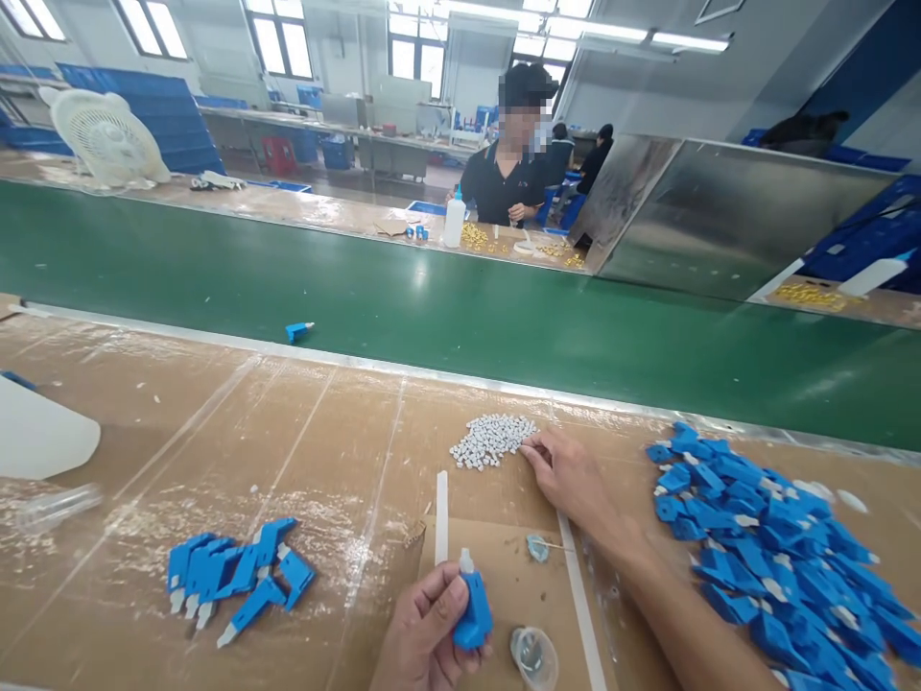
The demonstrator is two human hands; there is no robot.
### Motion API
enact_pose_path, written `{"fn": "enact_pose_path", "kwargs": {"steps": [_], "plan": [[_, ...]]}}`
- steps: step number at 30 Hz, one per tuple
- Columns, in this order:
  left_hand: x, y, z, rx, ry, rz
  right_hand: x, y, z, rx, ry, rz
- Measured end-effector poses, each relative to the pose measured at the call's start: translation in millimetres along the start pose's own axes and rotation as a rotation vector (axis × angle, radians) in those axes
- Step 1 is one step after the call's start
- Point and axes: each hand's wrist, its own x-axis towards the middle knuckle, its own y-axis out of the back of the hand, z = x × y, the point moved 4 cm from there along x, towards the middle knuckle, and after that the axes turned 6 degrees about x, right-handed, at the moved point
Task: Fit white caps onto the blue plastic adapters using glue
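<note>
At the bottom centre of the frame, the left hand (426, 624) has thumb and fingers clamped on a blue piece (473, 610), its long axis nearly upright, white tip pointing up and slightly left. At mid-frame, the right hand (567, 470) touches the grey pellets (493, 440); whether its fingertips pinch one, I cannot tell.

bare left hand (424, 629): rounded thumb (449, 599), smooth-skinned | bare right hand (565, 470): slender, tapering fingers (548, 443) | bare right forearm (666, 585): narrow at wrist, widening elbowward (cropped by the lower frame edge)
</note>
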Motion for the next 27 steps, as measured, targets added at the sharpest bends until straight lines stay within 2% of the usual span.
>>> {"fn": "enact_pose_path", "kwargs": {"steps": [6, 11, 13, 16, 18, 20, 27], "plan": [[2, 2.6, -1, -0.036, 0.050, 0.002, 4, -5, -2, 0.093, -0.083, -0.015], [-3, -0.9, 5, -0.059, 0.004, -0.002, -18, 11, -15, 0.343, -0.198, -0.120], [-5, -2.1, 6, -0.059, -0.020, -0.011, -35, 18, -24, 0.581, -0.272, -0.173], [-5, -4.3, 6, -0.044, -0.046, -0.041, -66, 23, -39, 1.097, -0.451, -0.199], [-5, -6.5, 7, -0.028, -0.051, -0.061, -85, 21, -49, 1.337, -0.548, -0.188], [-5, -9.5, 6, -0.018, -0.043, -0.079, -98, 17, -56, 1.473, -0.604, -0.155], [-12, -17.9, 7, -0.005, -0.012, -0.118, -119, 11, -61, 1.688, -0.698, 0.013]]}}
